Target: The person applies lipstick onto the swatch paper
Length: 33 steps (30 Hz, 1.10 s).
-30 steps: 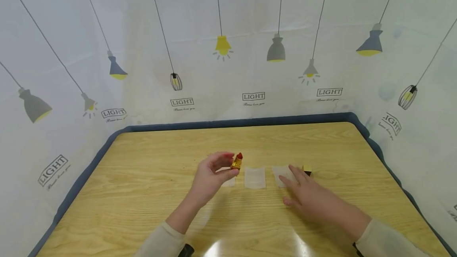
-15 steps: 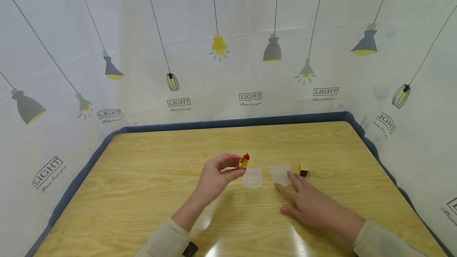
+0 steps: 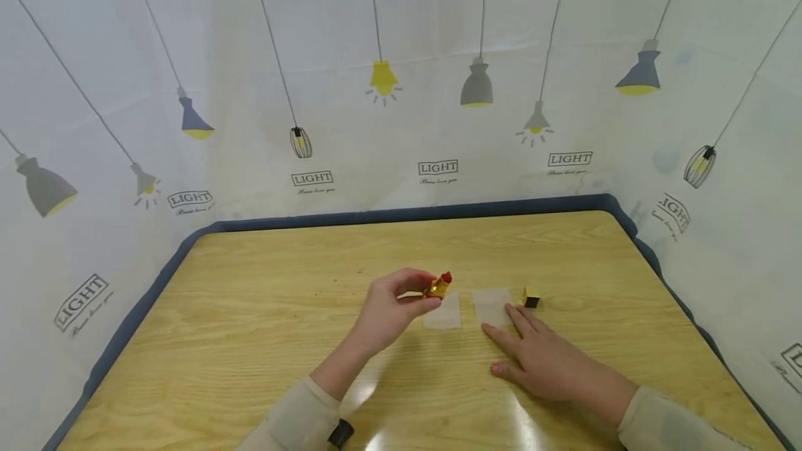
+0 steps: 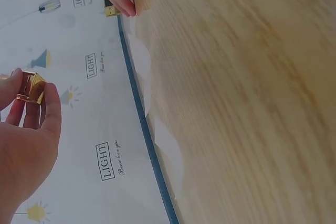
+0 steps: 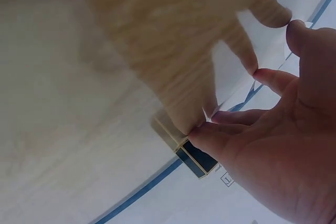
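In the head view my left hand [image 3: 391, 308] pinches a gold lipstick [image 3: 440, 286] between thumb and fingers. Its red tip points up and right, above the left of two pale paper squares [image 3: 442, 317]. The left wrist view shows the lipstick's gold case [image 4: 32, 88] in my fingertips. My right hand [image 3: 545, 360] lies with fingers spread and fingertips down, touching the edge of the right paper square [image 3: 490, 306]. Just beyond its fingers is a black-and-gold cap [image 3: 531, 298]. From the right wrist, the cap [image 5: 197, 160] appears close beside the fingertips.
A wood-grain table [image 3: 250, 339] has a dark blue border [image 3: 401, 215] along its far side. Behind it hangs a white backdrop [image 3: 351, 33] printed with lamps. A small black object [image 3: 341, 432] shows by the left sleeve.
My left hand has moved right with the lipstick, which now leans more to the right. A third paper square has gone behind this hand. My right hand has drawn back slightly, uncovering the cap.
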Each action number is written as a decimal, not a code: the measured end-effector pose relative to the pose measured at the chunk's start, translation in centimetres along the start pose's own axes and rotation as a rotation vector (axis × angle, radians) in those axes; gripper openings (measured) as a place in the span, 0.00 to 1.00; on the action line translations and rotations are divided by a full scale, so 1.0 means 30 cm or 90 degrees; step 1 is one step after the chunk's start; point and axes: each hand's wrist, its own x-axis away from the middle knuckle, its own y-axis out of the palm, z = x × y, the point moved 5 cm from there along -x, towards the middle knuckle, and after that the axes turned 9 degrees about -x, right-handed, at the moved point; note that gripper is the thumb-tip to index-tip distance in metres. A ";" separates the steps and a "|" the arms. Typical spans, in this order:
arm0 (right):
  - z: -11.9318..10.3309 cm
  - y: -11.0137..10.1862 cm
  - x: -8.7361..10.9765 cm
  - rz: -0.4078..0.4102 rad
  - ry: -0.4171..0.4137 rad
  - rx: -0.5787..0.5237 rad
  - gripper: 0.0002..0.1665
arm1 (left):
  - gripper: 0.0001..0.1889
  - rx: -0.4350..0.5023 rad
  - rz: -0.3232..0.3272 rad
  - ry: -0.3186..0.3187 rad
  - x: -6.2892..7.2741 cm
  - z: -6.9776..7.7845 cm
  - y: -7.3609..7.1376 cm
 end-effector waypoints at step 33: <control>0.012 0.008 0.013 0.008 -0.014 -0.012 0.43 | 0.14 -0.786 -0.217 0.373 -0.265 -0.012 0.327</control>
